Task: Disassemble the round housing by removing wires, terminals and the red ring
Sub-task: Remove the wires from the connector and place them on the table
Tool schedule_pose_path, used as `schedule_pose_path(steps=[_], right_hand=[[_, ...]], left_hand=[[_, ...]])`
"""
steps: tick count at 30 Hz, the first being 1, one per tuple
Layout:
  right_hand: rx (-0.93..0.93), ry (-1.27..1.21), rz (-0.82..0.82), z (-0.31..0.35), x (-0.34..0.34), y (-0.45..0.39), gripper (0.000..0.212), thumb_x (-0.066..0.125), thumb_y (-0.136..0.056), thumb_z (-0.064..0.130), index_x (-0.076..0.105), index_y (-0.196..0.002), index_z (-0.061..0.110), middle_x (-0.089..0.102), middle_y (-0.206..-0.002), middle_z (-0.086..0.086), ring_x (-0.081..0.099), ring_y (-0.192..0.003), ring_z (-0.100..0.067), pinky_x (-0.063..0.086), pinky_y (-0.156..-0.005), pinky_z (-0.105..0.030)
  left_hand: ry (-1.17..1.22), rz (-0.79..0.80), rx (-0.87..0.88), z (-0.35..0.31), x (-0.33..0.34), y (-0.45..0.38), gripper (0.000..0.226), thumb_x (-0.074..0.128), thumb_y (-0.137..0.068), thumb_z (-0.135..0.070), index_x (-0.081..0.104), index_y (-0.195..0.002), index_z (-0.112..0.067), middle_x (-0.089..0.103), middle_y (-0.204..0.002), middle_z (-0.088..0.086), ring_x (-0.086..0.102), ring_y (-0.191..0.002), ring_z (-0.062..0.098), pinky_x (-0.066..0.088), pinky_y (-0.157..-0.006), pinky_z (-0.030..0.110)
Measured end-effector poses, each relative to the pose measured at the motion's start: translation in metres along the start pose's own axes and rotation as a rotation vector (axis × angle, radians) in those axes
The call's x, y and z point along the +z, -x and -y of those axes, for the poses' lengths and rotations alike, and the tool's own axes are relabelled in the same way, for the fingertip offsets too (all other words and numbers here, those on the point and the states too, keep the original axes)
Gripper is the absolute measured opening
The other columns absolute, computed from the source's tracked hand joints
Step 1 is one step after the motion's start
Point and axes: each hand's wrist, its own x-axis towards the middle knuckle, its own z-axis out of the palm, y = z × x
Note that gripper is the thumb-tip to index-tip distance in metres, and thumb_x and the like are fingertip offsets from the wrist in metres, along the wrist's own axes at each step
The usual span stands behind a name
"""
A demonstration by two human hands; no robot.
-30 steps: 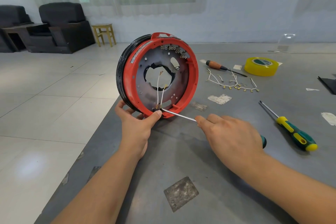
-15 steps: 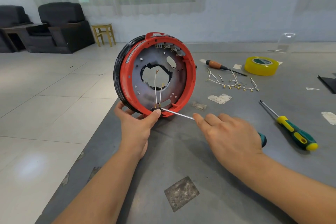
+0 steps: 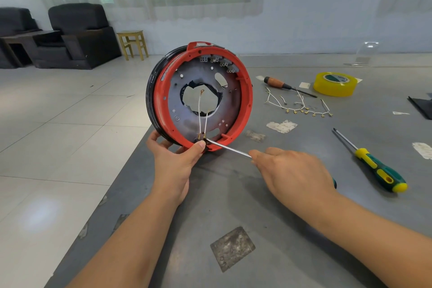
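Red ring [image 3: 248,105] and round housing [image 3: 205,98] stand on edge at the table [image 3: 292,229] corner, your left hand [image 3: 174,159] gripping the bottom rim, thumb beside the terminals [image 3: 201,135]. Your right hand [image 3: 292,173] curls round the screwdriver [image 3: 228,147], forefinger along the shaft, tip just past that thumb. A slip could jab it or roll the housing off. Since a second ago the housing has turned slightly; both grips are unchanged.

No legible text; markings on red ring [image 3: 245,110] label and yellow tape roll [image 3: 336,84] too blurred.
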Motion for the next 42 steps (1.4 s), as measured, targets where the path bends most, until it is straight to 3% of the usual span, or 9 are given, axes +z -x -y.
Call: schedule_pose_path(steps=[4,11,16,19,21,25,38,40,42], right_hand=[[0.046,-0.114,0.081,-0.001,-0.005,-0.001,0.035,0.027,-0.108,0.043,0.052,-0.131,0.032,0.061,-0.101,0.005,0.066,-0.089,-0.028,0.054,-0.067,-0.037],[0.008,-0.045,0.042,0.004,-0.005,0.004,0.045,0.032,-0.104,0.028,0.041,-0.147,0.037,0.059,-0.11,0.008,0.064,-0.095,-0.023,0.04,-0.06,-0.033],[-0.037,0.016,-0.002,0.003,-0.002,0.004,0.056,0.038,-0.102,0.021,0.032,-0.155,0.036,0.059,-0.111,0.008,0.062,-0.093,-0.025,0.04,-0.06,-0.034],[-0.053,0.052,-0.038,0.006,-0.008,0.007,0.059,0.058,-0.092,0.016,0.05,-0.149,0.031,0.065,-0.099,0.007,0.064,-0.079,-0.024,0.039,-0.054,-0.033],[-0.046,0.131,-0.072,0.007,-0.009,0.007,0.062,0.08,-0.072,0.013,0.07,-0.132,0.024,0.066,-0.081,0.005,0.061,-0.06,-0.024,0.039,-0.045,-0.03],[-0.079,0.162,-0.141,0.006,-0.008,0.006,0.066,0.087,-0.055,0.004,0.077,-0.119,0.013,0.063,-0.069,-0.001,0.054,-0.049,-0.026,0.038,-0.039,-0.03],[-0.06,0.148,-0.117,0.012,-0.005,0.011,0.071,0.081,-0.057,0.002,0.072,-0.126,0.009,0.06,-0.07,-0.005,0.052,-0.051,-0.027,0.035,-0.044,-0.03],[-0.036,0.099,-0.061,0.013,-0.005,0.009,0.064,0.076,-0.076,0.013,0.064,-0.137,0.022,0.064,-0.083,0.0,0.06,-0.064,-0.027,0.037,-0.048,-0.032],[0.037,-0.097,0.016,0.007,-0.004,0.004,0.049,0.049,-0.099,0.025,0.049,-0.146,0.037,0.063,-0.1,0.007,0.065,-0.087,-0.027,0.043,-0.058,-0.034]], left_hand=[[-0.023,0.014,0.013,0.001,0.0,0.0,0.086,0.083,-0.078,0.012,0.035,-0.134,-0.033,0.053,-0.132,0.003,0.076,-0.091,0.019,0.063,-0.088,0.044],[-0.014,0.012,0.008,0.0,0.001,0.0,0.084,0.082,-0.078,0.013,0.038,-0.129,-0.036,0.053,-0.132,0.004,0.076,-0.094,0.022,0.063,-0.088,0.044],[0.013,0.004,-0.009,0.001,-0.001,-0.002,0.081,0.083,-0.077,0.012,0.04,-0.125,-0.038,0.052,-0.134,0.005,0.077,-0.101,0.028,0.064,-0.084,0.042],[0.024,0.011,-0.011,0.003,-0.003,-0.003,0.084,0.084,-0.077,0.011,0.038,-0.133,-0.031,0.052,-0.135,0.007,0.076,-0.102,0.028,0.064,-0.085,0.044],[0.032,0.014,-0.012,0.004,-0.004,-0.003,0.086,0.084,-0.076,0.011,0.036,-0.136,-0.029,0.052,-0.134,0.007,0.077,-0.101,0.027,0.064,-0.085,0.044],[0.034,0.017,-0.011,0.005,-0.005,-0.005,0.087,0.086,-0.075,0.008,0.035,-0.138,-0.026,0.052,-0.134,0.009,0.077,-0.101,0.028,0.064,-0.084,0.042],[0.039,-0.014,-0.021,0.004,-0.003,-0.004,0.086,0.085,-0.077,0.009,0.035,-0.137,-0.025,0.049,-0.136,0.009,0.077,-0.103,0.027,0.064,-0.084,0.041],[0.03,-0.013,-0.011,0.003,-0.002,-0.003,0.085,0.084,-0.078,0.01,0.035,-0.136,-0.026,0.05,-0.135,0.008,0.077,-0.1,0.024,0.064,-0.083,0.039],[0.012,-0.009,0.001,0.002,-0.001,-0.003,0.084,0.083,-0.078,0.011,0.035,-0.136,-0.027,0.05,-0.134,0.006,0.078,-0.097,0.022,0.064,-0.082,0.038]])
